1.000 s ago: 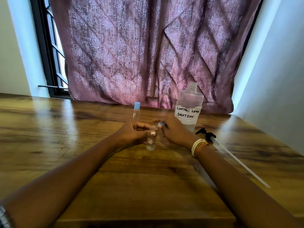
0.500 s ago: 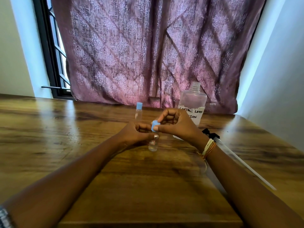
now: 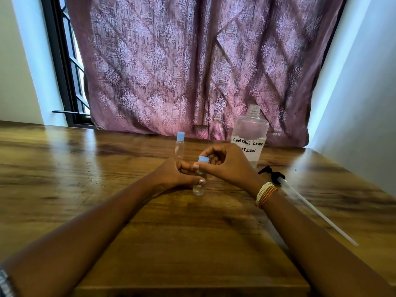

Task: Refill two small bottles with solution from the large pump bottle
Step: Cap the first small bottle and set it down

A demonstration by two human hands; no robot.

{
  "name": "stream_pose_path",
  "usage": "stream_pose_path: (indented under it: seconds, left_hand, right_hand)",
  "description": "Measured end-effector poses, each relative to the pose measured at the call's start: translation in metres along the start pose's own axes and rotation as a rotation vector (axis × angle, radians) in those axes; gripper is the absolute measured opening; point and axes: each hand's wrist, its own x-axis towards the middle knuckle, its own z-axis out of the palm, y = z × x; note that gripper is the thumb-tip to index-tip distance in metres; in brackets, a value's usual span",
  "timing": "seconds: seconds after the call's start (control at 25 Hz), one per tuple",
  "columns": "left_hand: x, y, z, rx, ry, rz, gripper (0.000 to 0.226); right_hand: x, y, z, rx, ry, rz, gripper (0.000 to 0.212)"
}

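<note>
A small clear bottle [image 3: 198,188] stands upright on the wooden table [image 3: 107,168] at the centre. My left hand [image 3: 177,174] is wrapped around its body. My right hand [image 3: 225,163] pinches its blue cap [image 3: 203,159] at the top of the bottle's neck. A second small bottle [image 3: 179,146] with a blue cap stands just behind, untouched. The large clear bottle [image 3: 250,133], labelled contact lens solution, stands open without its pump behind my right hand. Its black pump head with a long tube [image 3: 300,198] lies on the table to the right.
A purple patterned curtain [image 3: 192,71] hangs along the table's far edge. A dark window frame [image 3: 62,71] is at the far left. A pale wall [image 3: 364,103] runs close along the right side of the table.
My right hand rose from beside the small bottle, bringing the blue cap over its neck, and now holds the cap down on the top. My left hand kept its grip.
</note>
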Motion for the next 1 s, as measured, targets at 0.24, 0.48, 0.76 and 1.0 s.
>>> stream_pose_path:
  seconds: [0.24, 0.48, 0.76, 1.0]
  left_hand:
    - [0.001, 0.000, -0.001, 0.056, 0.042, 0.014, 0.019]
    - [0.004, -0.006, -0.001, -0.009, 0.026, 0.021, 0.018]
    - [0.004, -0.003, -0.002, 0.030, 0.000, 0.037, 0.018]
    - [0.007, -0.007, -0.003, 0.015, 0.038, 0.004, 0.021]
  right_hand:
    - [-0.002, 0.000, 0.016, -0.292, 0.173, 0.003, 0.047]
    - [0.001, 0.000, -0.002, 0.216, -0.154, 0.016, 0.044]
    - [0.001, 0.000, 0.006, 0.104, -0.056, 0.046, 0.048]
    - [0.002, 0.002, -0.005, 0.227, -0.099, 0.058, 0.042]
